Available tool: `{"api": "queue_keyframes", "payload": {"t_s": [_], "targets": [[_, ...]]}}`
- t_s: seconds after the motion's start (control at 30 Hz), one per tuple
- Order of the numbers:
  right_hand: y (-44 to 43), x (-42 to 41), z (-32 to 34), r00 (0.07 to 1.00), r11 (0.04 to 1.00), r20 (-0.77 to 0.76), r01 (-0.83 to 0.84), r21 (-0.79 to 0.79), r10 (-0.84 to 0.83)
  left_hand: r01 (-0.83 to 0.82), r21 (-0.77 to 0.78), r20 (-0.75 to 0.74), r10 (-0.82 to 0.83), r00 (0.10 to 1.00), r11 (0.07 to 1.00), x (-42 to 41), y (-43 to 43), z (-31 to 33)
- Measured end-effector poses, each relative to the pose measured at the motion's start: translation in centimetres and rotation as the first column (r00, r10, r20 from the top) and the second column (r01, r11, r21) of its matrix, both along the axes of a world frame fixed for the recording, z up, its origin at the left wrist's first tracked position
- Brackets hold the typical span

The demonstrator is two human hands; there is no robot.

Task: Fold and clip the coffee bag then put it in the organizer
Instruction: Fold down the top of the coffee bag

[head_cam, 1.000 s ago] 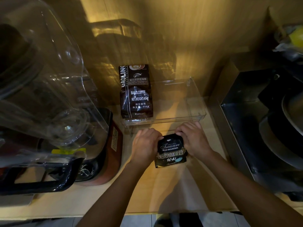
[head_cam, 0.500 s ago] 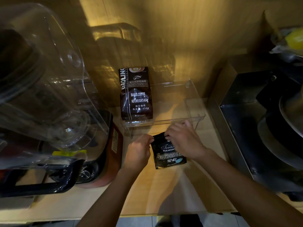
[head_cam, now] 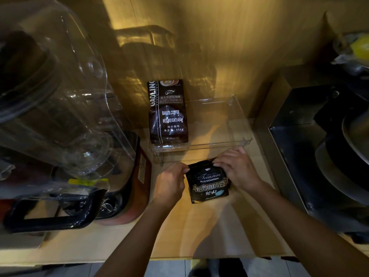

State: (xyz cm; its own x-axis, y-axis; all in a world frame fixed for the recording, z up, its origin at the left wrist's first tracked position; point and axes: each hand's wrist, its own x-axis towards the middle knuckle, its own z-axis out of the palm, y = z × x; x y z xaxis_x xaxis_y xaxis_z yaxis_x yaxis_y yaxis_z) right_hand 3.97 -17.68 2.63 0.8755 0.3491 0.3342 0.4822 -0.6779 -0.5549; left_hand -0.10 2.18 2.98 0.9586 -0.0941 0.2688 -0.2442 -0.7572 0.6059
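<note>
Pinching the top-left corner, the left hand [head_cam: 169, 183] grips the small black coffee bag [head_cam: 208, 181], which lies on the counter [head_cam: 199, 226] just before the clear organizer [head_cam: 235, 124]; the right hand [head_cam: 238, 170] presses its folded top edge. It looks light, soft and crinkly, best held along that upper fold.

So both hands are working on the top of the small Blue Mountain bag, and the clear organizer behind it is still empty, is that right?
Not quite: the organizer is not empty. The head view shows a larger coffee bag standing in its left side. The rest holds: the left hand and right hand both grip the top of the small Blue Mountain bag.
</note>
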Motion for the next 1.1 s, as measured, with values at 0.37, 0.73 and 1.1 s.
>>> {"api": "queue_keyframes", "payload": {"t_s": [0.37,0.73,1.1], "targets": [[-0.8,0.2,0.0,0.957,0.960,-0.228,0.222,0.169,-0.181,-0.013,0.203,0.031,0.007,1.000,0.979,0.3,0.4,0.4],[-2.5,-0.2,0.2,0.909,0.940,-0.400,0.230,0.251,-0.115,-0.032,0.374,0.053,0.013,0.999,0.927,1.8,-1.4,0.8],[-3.9,-1.2,-1.9,0.873,0.862,-0.456,0.357,0.359,-0.171,0.224,0.217,-0.010,-0.227,0.974,0.950,2.4,-7.1,0.7]]}}
